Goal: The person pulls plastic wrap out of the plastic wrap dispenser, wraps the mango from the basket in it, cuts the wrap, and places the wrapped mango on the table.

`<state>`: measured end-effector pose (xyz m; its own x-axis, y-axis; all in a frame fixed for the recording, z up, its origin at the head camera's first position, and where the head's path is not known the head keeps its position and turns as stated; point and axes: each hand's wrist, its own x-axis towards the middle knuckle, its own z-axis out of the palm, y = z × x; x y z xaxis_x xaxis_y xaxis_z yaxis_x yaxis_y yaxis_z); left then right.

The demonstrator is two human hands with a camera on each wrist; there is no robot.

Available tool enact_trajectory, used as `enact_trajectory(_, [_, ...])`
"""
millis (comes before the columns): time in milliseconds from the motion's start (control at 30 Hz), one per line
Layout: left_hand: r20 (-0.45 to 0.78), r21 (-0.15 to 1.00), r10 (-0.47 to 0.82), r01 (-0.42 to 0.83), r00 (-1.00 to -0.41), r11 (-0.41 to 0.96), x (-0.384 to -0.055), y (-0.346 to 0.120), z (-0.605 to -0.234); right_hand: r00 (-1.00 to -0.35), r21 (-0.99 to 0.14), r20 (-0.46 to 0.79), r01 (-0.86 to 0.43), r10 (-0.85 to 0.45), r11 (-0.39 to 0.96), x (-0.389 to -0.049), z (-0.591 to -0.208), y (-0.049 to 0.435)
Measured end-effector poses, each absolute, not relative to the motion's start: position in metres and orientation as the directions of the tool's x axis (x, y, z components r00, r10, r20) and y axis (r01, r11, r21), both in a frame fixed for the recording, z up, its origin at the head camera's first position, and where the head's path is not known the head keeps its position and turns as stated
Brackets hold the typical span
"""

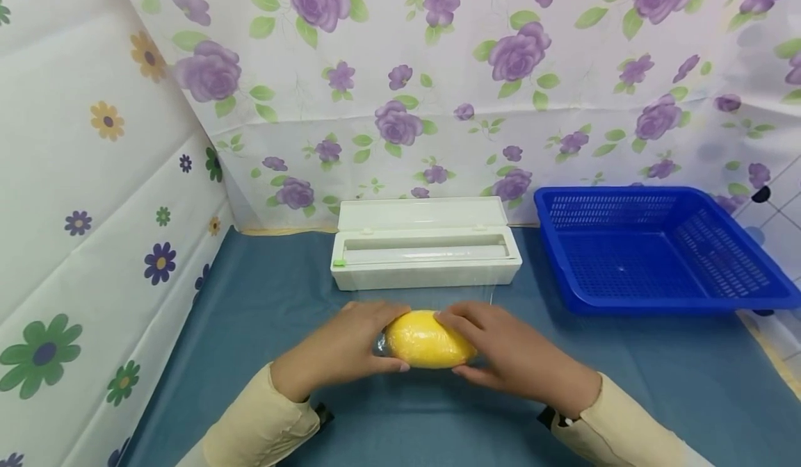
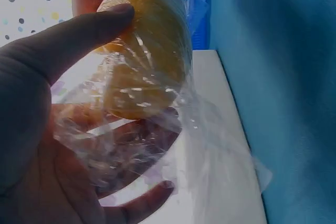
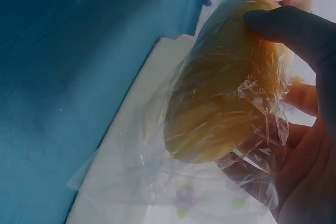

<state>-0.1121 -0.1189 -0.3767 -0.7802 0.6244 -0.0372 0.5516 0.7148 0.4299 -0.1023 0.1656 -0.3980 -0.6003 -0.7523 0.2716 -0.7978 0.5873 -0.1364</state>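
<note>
Both hands hold a yellow oval fruit (image 1: pixel 430 340) wrapped in clear cling film (image 2: pixel 142 150); its exact kind is unclear. My left hand (image 1: pixel 347 345) grips its left end, the thumb lying along the near side. At the other end, my right hand (image 1: pixel 508 349) has its thumb and fingers around the fruit. Loose, crumpled film hangs past both ends and over the fingers in the wrist views. Just behind the hands stands a white cling film dispenser (image 1: pixel 427 277), its lid raised and a film roll (image 1: pixel 428 254) inside.
A blue plastic basket (image 1: pixel 663 306) stands at the back right, beside the dispenser. Dark blue-green cloth (image 1: pixel 425 425) covers the table. Flower-patterned sheets (image 1: pixel 350 161) hang behind and on the left.
</note>
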Motion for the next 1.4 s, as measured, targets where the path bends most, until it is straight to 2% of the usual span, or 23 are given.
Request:
enact_trajectory(200, [-0.041, 0.372, 0.619, 0.563, -0.784, 0.738, -0.111, -0.118, -0.389, -0.583, -0.111, 0.278, -0.809, -0.763, 0.578, -0.105, -0.404, 0.161])
enact_trajectory(433, [0.006, 0.338, 0.558, 0.526, -0.83, 0.78, -0.109, -0.112, -0.393, -0.599, -0.138, 0.257, -0.8, -0.759, 0.584, -0.11, -0.409, 0.159])
enact_trajectory(633, [0.082, 0.278, 0.601, 0.597, -0.795, 0.752, -0.11, -0.099, -0.401, -0.636, -0.198, 0.215, -0.771, -0.741, 0.605, -0.118, -0.415, 0.158])
enact_trajectory(867, [0.139, 0.201, 0.613, 0.629, -0.777, 0.751, -0.114, -0.091, -0.411, -0.648, -0.249, 0.209, -0.76, -0.733, 0.601, -0.125, -0.42, 0.158])
enact_trajectory(1033, [0.119, 0.236, 0.615, 0.623, -0.78, 0.746, -0.121, -0.09, -0.411, -0.659, -0.267, 0.219, -0.75, -0.72, 0.605, -0.127, -0.422, 0.16])
enact_trajectory(1400, [0.052, 0.412, 0.589, 0.554, -0.807, 0.723, -0.136, -0.094, -0.408, -0.681, -0.257, 0.275, -0.732, -0.678, 0.631, -0.132, -0.422, 0.157])
